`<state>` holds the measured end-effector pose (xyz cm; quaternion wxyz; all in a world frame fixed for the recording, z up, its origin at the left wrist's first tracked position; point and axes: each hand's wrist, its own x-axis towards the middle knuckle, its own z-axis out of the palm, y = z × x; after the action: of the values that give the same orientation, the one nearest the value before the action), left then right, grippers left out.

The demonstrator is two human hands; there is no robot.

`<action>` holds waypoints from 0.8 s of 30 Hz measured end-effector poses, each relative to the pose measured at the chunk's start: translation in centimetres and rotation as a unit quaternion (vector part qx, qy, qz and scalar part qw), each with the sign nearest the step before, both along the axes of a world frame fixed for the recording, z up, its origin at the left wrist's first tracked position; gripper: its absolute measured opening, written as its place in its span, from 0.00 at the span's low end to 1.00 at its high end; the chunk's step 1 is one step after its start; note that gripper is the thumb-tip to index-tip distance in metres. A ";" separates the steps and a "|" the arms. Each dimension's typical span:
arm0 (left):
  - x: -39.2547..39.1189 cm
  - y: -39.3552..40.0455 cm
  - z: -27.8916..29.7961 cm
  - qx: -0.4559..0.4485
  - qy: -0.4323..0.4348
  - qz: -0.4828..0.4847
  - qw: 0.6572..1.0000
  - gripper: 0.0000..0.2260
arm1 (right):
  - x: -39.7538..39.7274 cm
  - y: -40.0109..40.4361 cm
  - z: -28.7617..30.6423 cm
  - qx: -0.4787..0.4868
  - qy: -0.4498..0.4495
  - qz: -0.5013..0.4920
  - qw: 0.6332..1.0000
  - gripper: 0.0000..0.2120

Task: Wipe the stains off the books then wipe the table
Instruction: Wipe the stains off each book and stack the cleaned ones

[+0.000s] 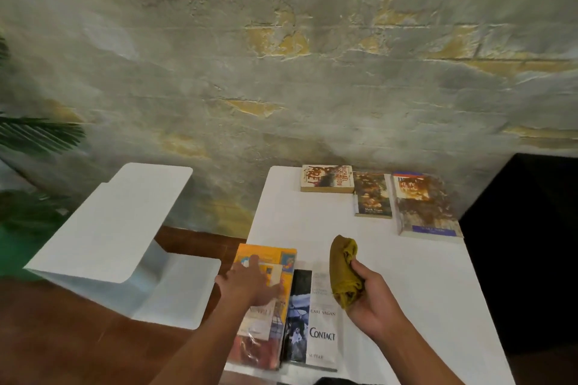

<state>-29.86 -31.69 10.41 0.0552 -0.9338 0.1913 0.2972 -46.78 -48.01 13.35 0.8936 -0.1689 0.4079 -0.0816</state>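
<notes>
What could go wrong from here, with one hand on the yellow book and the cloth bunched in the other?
1. The yellow book lies at the table's left edge under the flat left hand; a sideways wipe might push it off.
2. The right hand grips the cloth as a tight wad, so little fabric would meet the cover.
3. The three far books by the wall appear heavily stained; a soiled cloth may then smear the table.

Five books lie on one white tabletop (422,275): three at the far edge (327,178) (372,194) (425,205) and two at the near edge (266,306) (316,319). One mustard cloth (344,272). One white chair (119,228). Two hands (247,284) (375,300).
</notes>
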 end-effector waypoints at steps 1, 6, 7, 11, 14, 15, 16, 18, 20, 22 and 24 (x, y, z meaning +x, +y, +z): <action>0.5 -0.4 0.7 -0.009 0.001 -0.012 1.000 0.44 | 0.3 -0.1 0.2 -0.003 0.004 -0.007 1.000 0.15; 2.1 -2.5 3.9 -0.116 -0.030 -0.049 0.992 0.34 | 0.7 0.4 2.6 -0.015 -0.018 -0.039 0.999 0.18; 2.2 -2.8 4.2 -0.146 -0.033 -0.047 0.988 0.33 | 0.6 0.4 2.8 -0.010 -0.033 -0.042 0.999 0.19; 1.8 -4.2 4.8 -0.295 -0.068 -0.053 0.952 0.26 | -0.3 0.5 4.2 -0.024 -0.076 -0.068 0.994 0.27; 0.9 -5.6 4.7 -0.385 -0.091 -0.055 0.917 0.23 | -1.3 0.1 4.7 -0.046 -0.067 -0.079 0.994 0.23; 0.6 -6.0 4.7 -0.411 -0.096 -0.061 0.905 0.22 | -1.6 -0.2 4.8 -0.052 -0.057 -0.077 0.994 0.21; 0.5 -6.5 4.7 -0.434 -0.096 -0.067 0.893 0.21 | -1.7 -0.6 4.9 -0.061 -0.042 -0.074 0.995 0.19; 0.1 -7.8 4.9 -0.460 -0.093 -0.082 0.879 0.19 | -2.2 -1.8 5.3 -0.083 -0.021 -0.070 0.994 0.17; -0.1 -9.5 5.2 -0.470 -0.099 -0.092 0.872 0.18 | -2.7 -3.7 5.7 -0.100 -0.012 -0.071 0.992 0.16; -0.3 -11.1 5.6 -0.474 -0.114 -0.097 0.868 0.17 | -3.1 -5.7 5.9 -0.116 -0.007 -0.074 0.990 0.15; -0.8 -13.5 5.8 -0.468 -0.124 -0.100 0.869 0.17 | -3.8 -8.1 6.0 -0.134 -0.002 -0.070 0.989 0.16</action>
<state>-30.66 -45.15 16.22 -0.3362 -0.8552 0.3916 0.0476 -50.59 -56.14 19.32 0.8558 -0.2576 0.4024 -0.1983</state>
